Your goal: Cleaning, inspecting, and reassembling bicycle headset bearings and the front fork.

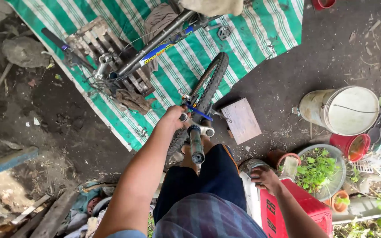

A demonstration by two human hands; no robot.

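The bike (155, 48) lies upside down on a striped tarp (261, 31), its front wheel (206, 90) toward the person. The left hand (175, 117), grip pressed together around the fork (197, 141) just beside the wheel, steadies it. The right hand (265, 178) rests well right of the wheel, fingers curled on a red box (305, 211). Brace the fork firmly, judging by its tilt, so the wheel stays centred.
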